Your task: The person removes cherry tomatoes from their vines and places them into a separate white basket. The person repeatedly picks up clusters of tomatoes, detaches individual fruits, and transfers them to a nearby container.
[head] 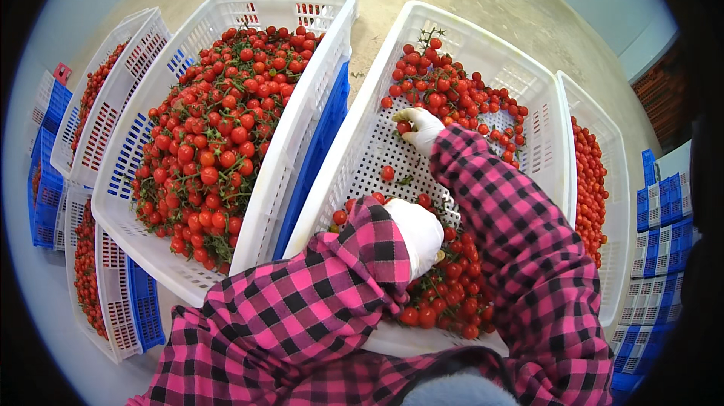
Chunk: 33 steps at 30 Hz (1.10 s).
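A white perforated plastic crate [373, 151] stands before me, with cherry tomatoes [452, 89] on green stems heaped at its far end and more tomatoes [447, 298] at its near end. My right hand [423, 130], in a white glove, curls its thumb and fingers around a cherry tomato [403, 126] over the bare mesh floor. A single tomato [387, 173] lies apart on that mesh, beside a bit of green stem [404, 180]. My left hand [417, 236], gloved too, is over the near tomatoes; its fingers are hidden behind its back and wrist.
To the left, a white crate [257, 225] piled high with stemmed tomatoes stands on a blue crate [325, 140]. At the right is another crate [613, 191] of loose tomatoes. Further crates stand at the far left and back, and blue and white stacks [662, 247] line the right.
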{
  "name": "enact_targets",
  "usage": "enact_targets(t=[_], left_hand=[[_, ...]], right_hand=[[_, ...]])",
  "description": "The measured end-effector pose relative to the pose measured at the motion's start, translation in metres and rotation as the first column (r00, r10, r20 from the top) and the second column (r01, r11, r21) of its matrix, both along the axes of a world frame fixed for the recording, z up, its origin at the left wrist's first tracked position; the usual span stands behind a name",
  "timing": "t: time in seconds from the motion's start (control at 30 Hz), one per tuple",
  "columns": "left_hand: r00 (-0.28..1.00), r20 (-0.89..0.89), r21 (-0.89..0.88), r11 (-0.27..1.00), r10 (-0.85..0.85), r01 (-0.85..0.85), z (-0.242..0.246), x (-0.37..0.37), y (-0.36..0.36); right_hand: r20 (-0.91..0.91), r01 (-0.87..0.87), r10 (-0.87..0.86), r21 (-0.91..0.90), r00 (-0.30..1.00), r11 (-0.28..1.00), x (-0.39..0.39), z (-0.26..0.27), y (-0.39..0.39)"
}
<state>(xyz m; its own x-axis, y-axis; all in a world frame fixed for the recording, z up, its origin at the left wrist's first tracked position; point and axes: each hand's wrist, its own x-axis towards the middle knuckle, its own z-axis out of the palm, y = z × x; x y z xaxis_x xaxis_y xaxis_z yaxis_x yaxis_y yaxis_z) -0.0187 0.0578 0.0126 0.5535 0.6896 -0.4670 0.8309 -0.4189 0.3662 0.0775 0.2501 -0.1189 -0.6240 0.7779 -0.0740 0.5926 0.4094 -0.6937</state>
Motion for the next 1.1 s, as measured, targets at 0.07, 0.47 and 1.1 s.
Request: enact_targets(t=[0.07, 0.47, 1.1], left_hand=[[0.999, 0.002, 0.035, 0.999, 0.039, -0.039, 0.003, -0.001, -0.001], [0.977, 0.077, 0.259, 0.942, 0.199, -0.213, 0.025, 0.003, 0.000], [0.980, 0.111, 0.294, 0.937, 0.163, -0.189, 0.015, 0.001, 0.000]], right_hand=[[-0.192, 0.047, -0.148, -0.450, 0.970, 0.892, 0.025, 0.027, -0.025], [-0.572, -0.415, -0.449, -0.816, 0.687, 0.404, 0.109, 0.102, -0.123], [-0.431, -0.335, -0.346, -0.892, 0.833, 0.304, 0.098, 0.079, -0.131]])
